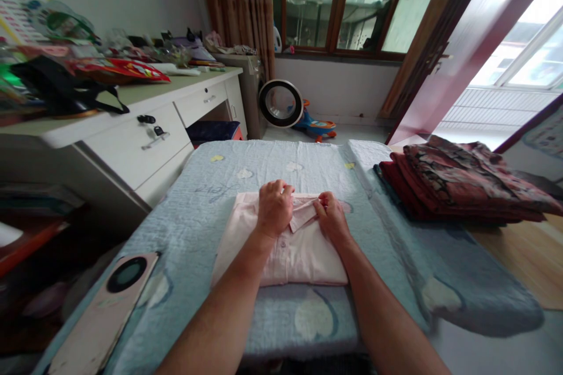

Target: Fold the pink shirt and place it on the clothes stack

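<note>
A pale pink collared shirt (303, 258) lies folded into a rectangle on a blue cloth (211, 187) with heart patterns. Its buttoned front faces up and its collar (303, 217) is at the far edge. My left hand (276, 206), fingers curled, grips the collar's left side. At the collar's right end, my right hand (331, 214) pinches the fabric between thumb and fingers. Part of the collar is hidden behind my left hand.
On the right lies a stack of dark red folded clothes (453, 181). A pink phone (105, 310) rests near the cloth's left edge. Beyond stand a cluttered white desk (145, 146) and a washing machine with its round door (280, 104) open.
</note>
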The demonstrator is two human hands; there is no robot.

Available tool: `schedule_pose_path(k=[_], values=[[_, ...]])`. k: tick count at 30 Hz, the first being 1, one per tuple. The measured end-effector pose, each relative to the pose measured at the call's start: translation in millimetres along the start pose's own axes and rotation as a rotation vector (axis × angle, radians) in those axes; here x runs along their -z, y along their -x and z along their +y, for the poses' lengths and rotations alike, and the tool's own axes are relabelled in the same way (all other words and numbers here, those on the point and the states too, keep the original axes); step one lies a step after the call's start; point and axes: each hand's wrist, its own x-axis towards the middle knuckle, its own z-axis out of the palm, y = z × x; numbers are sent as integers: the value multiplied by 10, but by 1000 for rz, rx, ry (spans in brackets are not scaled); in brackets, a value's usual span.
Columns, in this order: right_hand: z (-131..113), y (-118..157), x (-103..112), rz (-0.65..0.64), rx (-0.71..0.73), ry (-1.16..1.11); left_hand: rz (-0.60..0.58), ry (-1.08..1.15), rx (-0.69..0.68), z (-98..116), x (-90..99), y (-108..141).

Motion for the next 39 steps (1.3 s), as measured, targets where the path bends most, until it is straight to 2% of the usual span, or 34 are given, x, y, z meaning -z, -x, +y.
schedule_pose_path(k=[4, 7, 10, 13, 20, 28, 35, 39], values=[[-18, -22, 28, -22, 29, -13, -183, 223, -9, 171, -100, 32], [-40, -30, 63, -55, 49, -40, -237, 297, 65, 221, -188, 50], [-80, -22, 94, -96, 106, -16, -213, 374, 98, 205, -234, 55], [-141, -7, 112, -147, 183, 25, -165, 423, 65, 178, -246, 63], [-181, 7, 113, -148, 248, 145, -146, 343, -15, 199, -229, 105], [-73, -34, 110, -108, 171, 177, -146, 239, -69, 217, -184, 95], [-40, -22, 105, -122, 90, -36, -154, 210, -73, 196, -174, 99], [-15, -18, 117, -134, 41, -85, -118, 177, -69, 171, -182, 89]])
